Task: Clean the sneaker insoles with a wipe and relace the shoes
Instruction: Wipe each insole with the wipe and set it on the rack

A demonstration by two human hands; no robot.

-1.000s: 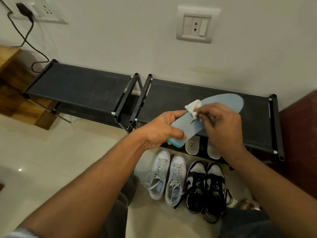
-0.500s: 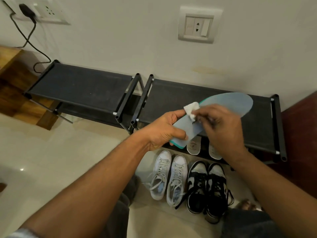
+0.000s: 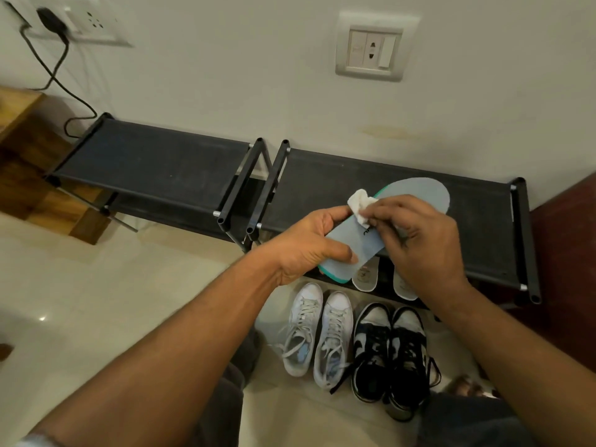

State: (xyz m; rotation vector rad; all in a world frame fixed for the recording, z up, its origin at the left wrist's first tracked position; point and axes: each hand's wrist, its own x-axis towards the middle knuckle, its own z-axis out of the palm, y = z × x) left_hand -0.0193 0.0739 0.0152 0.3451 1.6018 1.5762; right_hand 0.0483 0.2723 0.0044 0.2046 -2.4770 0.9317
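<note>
The right hand [image 3: 422, 246] has its fingertips pinched tight on a crumpled white wipe [image 3: 456, 203], pressing it onto the top face of the insole [image 3: 422, 190] about midway along. The left hand [image 3: 309, 243] clamps the heel end, with the thumb lying across the top and the fingers curled underneath. The insole is held in the air over the right-hand shoe rack [image 3: 354, 175], its toe pointing to two o'clock and its heel to eight.

To do this step well, I'd say the left hand should hold firm while the wipe travels in long strokes from heel to toe. The unsupported toe will bend away under pressure, so a finger behind it would help. Refolding the wipe to a fresh face would avoid smearing.

The insole looks like thin, flexible foam, pale blue with a smooth fabric face, a teal edge and a small dark logo beside the wipe. The wipe is soft and bunched. The rack is taut dark fabric on black tubes.

At six o'clock from the hands, on the glossy tiled floor [image 3: 96, 285], stand laced white sneakers [image 3: 319, 333] and black-and-white sneakers [image 3: 390, 346] with loose laces.
</note>
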